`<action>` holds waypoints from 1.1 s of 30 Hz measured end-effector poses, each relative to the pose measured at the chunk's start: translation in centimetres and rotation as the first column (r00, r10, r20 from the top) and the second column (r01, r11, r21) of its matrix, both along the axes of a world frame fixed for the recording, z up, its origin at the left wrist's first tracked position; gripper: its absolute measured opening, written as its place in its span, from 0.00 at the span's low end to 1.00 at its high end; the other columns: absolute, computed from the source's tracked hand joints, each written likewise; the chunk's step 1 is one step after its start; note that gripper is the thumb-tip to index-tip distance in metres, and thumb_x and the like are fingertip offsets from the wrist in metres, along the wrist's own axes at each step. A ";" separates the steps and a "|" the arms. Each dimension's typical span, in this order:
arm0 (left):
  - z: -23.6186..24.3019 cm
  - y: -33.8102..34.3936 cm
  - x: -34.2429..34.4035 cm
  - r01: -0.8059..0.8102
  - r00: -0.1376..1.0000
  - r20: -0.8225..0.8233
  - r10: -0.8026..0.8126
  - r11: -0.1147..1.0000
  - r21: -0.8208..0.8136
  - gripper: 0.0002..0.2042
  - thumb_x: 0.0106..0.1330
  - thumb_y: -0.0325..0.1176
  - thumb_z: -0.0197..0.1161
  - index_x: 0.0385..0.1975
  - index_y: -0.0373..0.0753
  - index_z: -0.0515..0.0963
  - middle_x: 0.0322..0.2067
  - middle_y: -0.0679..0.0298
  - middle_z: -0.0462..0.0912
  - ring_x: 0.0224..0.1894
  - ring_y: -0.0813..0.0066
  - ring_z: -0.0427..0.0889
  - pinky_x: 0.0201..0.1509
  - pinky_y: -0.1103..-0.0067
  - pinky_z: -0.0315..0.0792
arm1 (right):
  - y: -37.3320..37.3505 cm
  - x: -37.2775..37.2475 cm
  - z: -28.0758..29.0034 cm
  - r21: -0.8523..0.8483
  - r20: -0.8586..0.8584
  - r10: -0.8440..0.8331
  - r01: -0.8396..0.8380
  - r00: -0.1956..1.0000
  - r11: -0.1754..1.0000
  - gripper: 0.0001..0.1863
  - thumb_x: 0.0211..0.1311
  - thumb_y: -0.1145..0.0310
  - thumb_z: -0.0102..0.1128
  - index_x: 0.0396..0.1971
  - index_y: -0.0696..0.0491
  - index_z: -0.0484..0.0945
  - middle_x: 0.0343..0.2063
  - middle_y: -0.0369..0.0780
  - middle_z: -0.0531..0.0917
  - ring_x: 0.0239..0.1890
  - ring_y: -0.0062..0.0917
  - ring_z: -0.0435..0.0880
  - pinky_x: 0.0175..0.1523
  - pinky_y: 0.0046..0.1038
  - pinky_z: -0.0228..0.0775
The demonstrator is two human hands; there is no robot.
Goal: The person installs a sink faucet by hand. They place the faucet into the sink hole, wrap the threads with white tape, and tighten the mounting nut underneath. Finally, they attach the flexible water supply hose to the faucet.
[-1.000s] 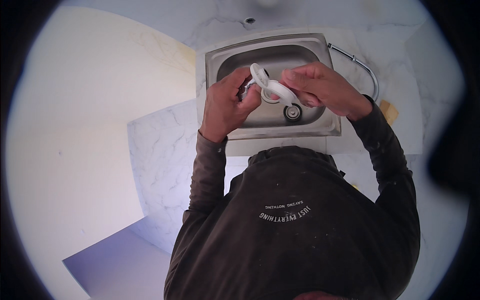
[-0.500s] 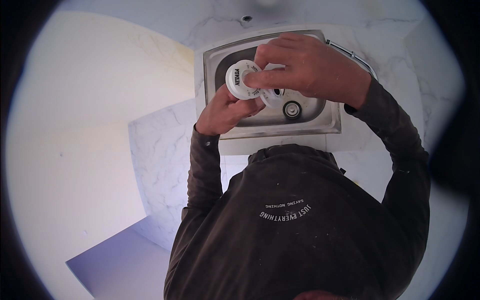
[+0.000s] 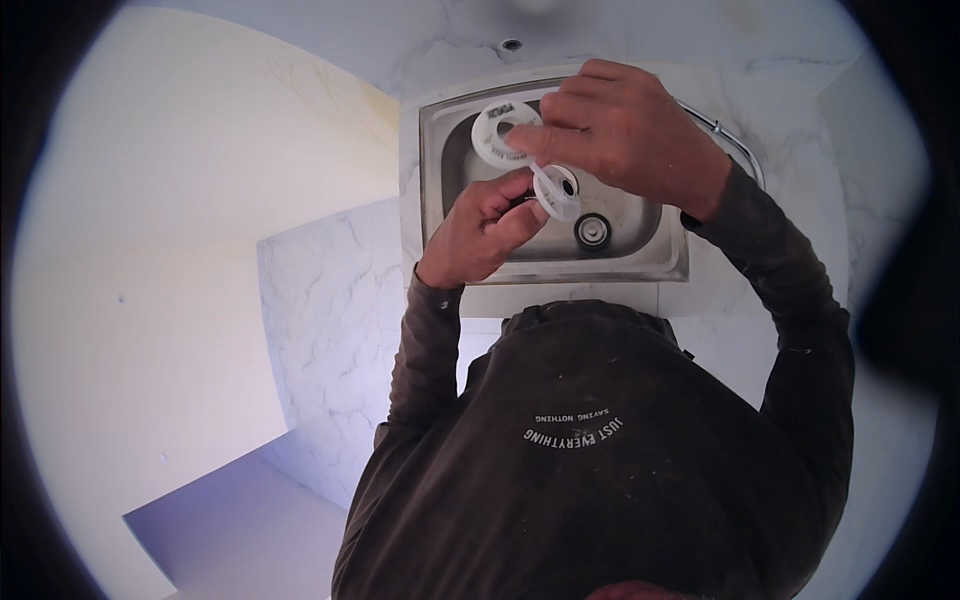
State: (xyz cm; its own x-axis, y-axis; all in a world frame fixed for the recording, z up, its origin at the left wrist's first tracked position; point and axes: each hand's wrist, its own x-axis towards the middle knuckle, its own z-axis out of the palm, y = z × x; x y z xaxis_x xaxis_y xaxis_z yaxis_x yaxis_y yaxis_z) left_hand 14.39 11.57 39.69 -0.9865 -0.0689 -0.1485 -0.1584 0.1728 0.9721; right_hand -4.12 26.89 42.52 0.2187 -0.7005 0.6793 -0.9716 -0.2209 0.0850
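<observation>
My right hand [image 3: 625, 140] grips a white, printed plastic disc [image 3: 488, 135] with a hole in its middle, above the sink's upper left. My left hand [image 3: 475, 230], lower down, is closed round a second white round piece [image 3: 558, 205] with a dark centre; whatever else lies inside those fingers is mostly hidden. A white strip [image 3: 540, 172] spans the two pieces. Beneath both hands is a stainless steel sink [image 3: 675, 268], with a round black and metal drain fitting [image 3: 593, 231] in its bowl.
A chrome curved pipe [image 3: 745, 150] lies along the sink's right side on the marble-patterned counter [image 3: 620, 298]. The wall beyond has a small round opening [image 3: 511, 45]. A pale wall [image 3: 160, 300] fills the left, with a marble-patterned panel [image 3: 310, 330] nearer the sink.
My right hand has swung up and leftward with the printed disc, which now sits higher and apart from the piece in my left hand, joined by the strip. The view has shifted slightly.
</observation>
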 end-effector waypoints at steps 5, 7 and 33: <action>-0.9 1.3 -0.3 -0.231 0.948 -0.252 0.194 0.965 -0.122 0.13 0.71 0.36 0.58 0.46 0.34 0.78 0.25 0.75 0.71 0.28 0.89 0.64 0.31 0.86 0.58 | -0.4 0.3 -4.2 0.019 0.171 -0.122 0.120 0.978 0.993 0.16 0.53 0.68 0.68 0.44 0.47 0.83 0.29 0.32 0.80 0.31 0.25 0.81 0.37 0.28 0.71; -2.0 0.8 -0.3 -0.274 0.925 -0.308 0.220 0.951 -0.144 0.10 0.69 0.33 0.60 0.45 0.34 0.78 0.23 0.72 0.73 0.26 0.87 0.66 0.29 0.83 0.63 | -0.4 1.0 -5.0 0.033 0.205 -0.178 0.175 0.962 0.984 0.15 0.55 0.67 0.67 0.44 0.47 0.82 0.28 0.32 0.79 0.31 0.25 0.81 0.38 0.29 0.70; 0.4 0.4 -3.3 -0.415 0.849 -0.527 -0.021 0.591 -0.692 0.13 0.58 0.29 0.66 0.44 0.41 0.80 0.27 0.65 0.80 0.23 0.76 0.79 0.26 0.76 0.73 | 3.9 0.8 0.5 0.233 0.912 -0.372 -0.528 -0.175 0.817 0.21 0.71 0.49 0.59 0.32 0.53 0.85 0.15 0.25 0.71 0.18 0.11 0.66 0.25 0.19 0.57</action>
State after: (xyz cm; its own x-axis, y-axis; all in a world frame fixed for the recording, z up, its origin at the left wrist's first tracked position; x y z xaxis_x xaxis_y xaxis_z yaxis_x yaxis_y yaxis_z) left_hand 11.10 11.97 40.12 -0.8578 -0.1402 0.4945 0.1102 0.8896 0.4433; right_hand -3.28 30.75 42.97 -0.2335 -0.9528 -0.1940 0.2156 0.1438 -0.9658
